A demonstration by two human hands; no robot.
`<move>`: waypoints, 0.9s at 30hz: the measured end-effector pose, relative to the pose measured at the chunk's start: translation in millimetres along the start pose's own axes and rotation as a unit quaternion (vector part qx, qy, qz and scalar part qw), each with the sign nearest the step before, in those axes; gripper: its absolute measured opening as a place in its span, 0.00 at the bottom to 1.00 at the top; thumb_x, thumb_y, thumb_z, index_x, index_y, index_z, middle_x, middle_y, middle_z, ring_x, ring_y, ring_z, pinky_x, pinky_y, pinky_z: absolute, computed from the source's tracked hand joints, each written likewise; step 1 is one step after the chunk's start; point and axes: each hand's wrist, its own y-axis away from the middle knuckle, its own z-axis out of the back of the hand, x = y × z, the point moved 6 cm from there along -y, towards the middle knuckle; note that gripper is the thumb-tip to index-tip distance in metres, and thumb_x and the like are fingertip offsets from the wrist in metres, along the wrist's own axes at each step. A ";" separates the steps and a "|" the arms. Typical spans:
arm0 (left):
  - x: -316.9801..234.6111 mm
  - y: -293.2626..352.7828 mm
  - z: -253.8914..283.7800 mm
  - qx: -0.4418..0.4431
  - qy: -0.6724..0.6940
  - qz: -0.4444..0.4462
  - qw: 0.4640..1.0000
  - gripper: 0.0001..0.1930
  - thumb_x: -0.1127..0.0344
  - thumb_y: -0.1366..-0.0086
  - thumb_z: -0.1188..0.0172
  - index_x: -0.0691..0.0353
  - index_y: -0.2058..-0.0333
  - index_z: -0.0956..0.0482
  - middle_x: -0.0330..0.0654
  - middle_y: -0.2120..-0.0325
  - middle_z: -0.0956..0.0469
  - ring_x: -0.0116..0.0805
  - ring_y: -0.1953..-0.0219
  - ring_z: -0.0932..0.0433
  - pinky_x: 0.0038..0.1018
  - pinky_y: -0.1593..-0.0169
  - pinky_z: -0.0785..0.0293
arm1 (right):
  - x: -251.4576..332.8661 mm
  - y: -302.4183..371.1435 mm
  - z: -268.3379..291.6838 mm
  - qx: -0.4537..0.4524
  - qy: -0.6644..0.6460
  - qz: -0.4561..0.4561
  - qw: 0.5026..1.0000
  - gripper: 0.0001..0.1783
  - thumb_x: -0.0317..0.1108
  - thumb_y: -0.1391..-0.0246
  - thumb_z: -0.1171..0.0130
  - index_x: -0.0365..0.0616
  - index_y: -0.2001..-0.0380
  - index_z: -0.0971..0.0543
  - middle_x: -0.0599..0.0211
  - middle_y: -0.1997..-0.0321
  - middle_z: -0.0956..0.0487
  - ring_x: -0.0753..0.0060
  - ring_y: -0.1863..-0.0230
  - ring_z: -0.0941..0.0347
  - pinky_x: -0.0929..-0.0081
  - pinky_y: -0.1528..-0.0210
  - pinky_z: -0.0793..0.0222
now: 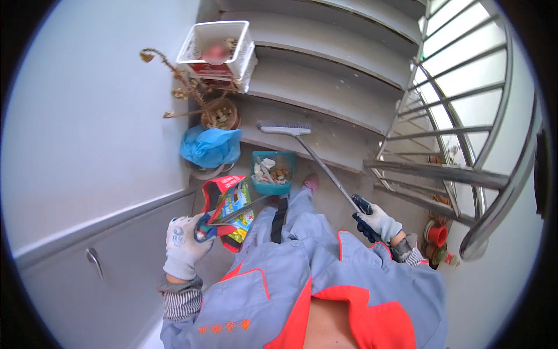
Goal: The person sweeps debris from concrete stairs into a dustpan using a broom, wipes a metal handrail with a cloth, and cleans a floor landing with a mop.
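My right hand (pixel 376 223), in a white and dark blue work glove, is closed round the grey handle of a broom (pixel 325 166). The broom's head with its purple bristles rests against the lowest steps. My left hand (pixel 189 241), gloved the same way, is closed on a colourful plastic bag (pixel 237 203) and the grey pole of a long-handled dustpan (pixel 273 188). That teal dustpan stands on the floor before my feet, with white scraps and brown debris in it. My left fingers are partly hidden behind the bag.
Grey stairs (pixel 331 81) rise ahead, with a metal railing (pixel 442 174) on the right. At the left wall stand white baskets (pixel 244 58), a withered potted plant (pixel 224 113) and a blue plastic bag (pixel 212 145). A red pot (pixel 437 234) sits beyond the railing.
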 end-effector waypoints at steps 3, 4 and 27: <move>-5.6 1.5 -1.1 0.001 -0.020 -0.009 1.000 0.23 0.62 0.57 0.30 0.59 0.59 0.19 0.46 0.71 0.20 0.48 0.63 0.23 0.38 0.54 0.29 | -38.3 -4.5 1.3 -0.063 -0.112 -0.037 0.991 0.32 0.36 0.42 0.45 0.71 0.35 0.38 0.71 0.82 0.29 0.75 0.86 0.34 0.72 0.85 0.37; -7.6 1.4 -4.5 0.005 -0.019 -0.005 1.000 0.23 0.62 0.57 0.29 0.59 0.59 0.19 0.47 0.70 0.20 0.48 0.63 0.23 0.38 0.54 0.29 | -55.0 -9.7 2.5 -0.071 -0.175 -0.059 0.980 0.31 0.36 0.41 0.45 0.70 0.36 0.37 0.71 0.82 0.29 0.75 0.86 0.34 0.71 0.85 0.37; 52.3 -44.8 -77.5 0.126 -0.089 0.015 0.988 0.26 0.53 0.53 0.33 0.54 0.54 0.20 0.45 0.66 0.18 0.43 0.58 0.21 0.35 0.50 0.32 | 5.2 -150.6 -105.5 0.037 -0.273 0.001 0.961 0.09 0.34 0.43 0.48 0.51 0.59 0.31 0.68 0.80 0.29 0.71 0.85 0.33 0.66 0.85 0.35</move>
